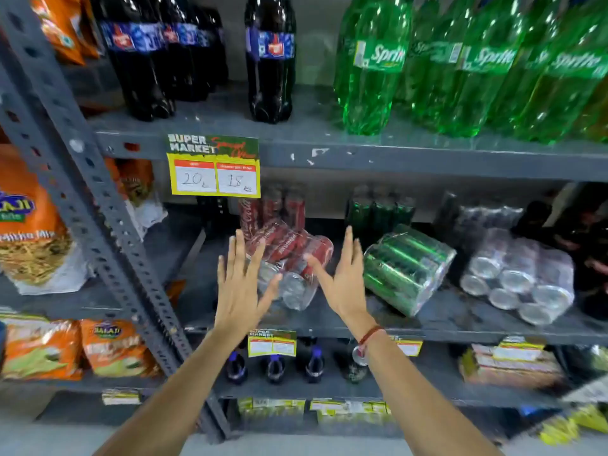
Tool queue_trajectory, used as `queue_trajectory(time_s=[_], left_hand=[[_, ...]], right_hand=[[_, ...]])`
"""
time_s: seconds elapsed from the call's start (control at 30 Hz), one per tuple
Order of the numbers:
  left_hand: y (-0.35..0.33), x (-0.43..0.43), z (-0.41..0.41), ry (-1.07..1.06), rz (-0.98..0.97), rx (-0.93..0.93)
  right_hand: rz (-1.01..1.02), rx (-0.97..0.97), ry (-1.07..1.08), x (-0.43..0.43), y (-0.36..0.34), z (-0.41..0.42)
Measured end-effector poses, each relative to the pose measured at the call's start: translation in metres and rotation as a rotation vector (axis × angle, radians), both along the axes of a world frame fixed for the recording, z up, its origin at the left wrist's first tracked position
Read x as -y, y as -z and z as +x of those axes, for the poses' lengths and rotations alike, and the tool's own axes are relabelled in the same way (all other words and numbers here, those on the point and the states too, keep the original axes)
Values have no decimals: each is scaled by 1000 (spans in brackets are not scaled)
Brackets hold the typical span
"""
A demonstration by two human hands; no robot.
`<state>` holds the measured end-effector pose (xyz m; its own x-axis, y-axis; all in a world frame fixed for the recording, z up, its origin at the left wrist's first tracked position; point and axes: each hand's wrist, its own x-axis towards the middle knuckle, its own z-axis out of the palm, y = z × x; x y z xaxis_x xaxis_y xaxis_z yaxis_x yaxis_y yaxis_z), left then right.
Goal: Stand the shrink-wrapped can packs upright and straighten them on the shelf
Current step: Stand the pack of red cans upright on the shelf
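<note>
Both hands reach with fingers spread and empty toward the red can pack [289, 258], which lies tipped on its side on the middle shelf [460, 324]; the left hand [238, 287] flanks one side, the right hand [345, 278] the other. Best to clamp both sides evenly and pivot it upright. The green can pack [406, 266] lies toppled too. Readable: "Sprite" bottles [375, 60]; price tag [214, 167] "SUPER MARKET", 20, 18.

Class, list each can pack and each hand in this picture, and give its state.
Red can pack: toppled on its side.
Green can pack: toppled, tilted.
Silver can pack: toppled, can ends facing out.
Left hand: open, empty.
Right hand: open, empty.
</note>
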<state>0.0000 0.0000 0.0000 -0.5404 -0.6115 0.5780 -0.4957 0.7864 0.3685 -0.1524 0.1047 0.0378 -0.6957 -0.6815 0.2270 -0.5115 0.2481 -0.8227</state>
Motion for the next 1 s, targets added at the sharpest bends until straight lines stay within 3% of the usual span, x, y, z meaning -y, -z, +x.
queue_trajectory(time_s=[0.07,0.13,0.3,0.43,0.77,0.87,1.0], left_hand=[[-7,25,-16,-67,110,117],[-16,56,-32,-97,184,234],[-19,104,-54,12,444,505],[-23,104,-58,-16,361,648],[-13,81,-37,-103,243,448],[1,57,-15,-130,141,235],[41,29,10,-61,162,20]], right_hand=[[129,246,-80,14,4,-2],[225,360,-115,29,10,-5],[297,453,-129,61,22,-15],[293,502,-139,70,32,-24],[181,435,-282,60,32,-23],[117,251,-303,47,40,-7],[47,-65,-343,22,60,16]])
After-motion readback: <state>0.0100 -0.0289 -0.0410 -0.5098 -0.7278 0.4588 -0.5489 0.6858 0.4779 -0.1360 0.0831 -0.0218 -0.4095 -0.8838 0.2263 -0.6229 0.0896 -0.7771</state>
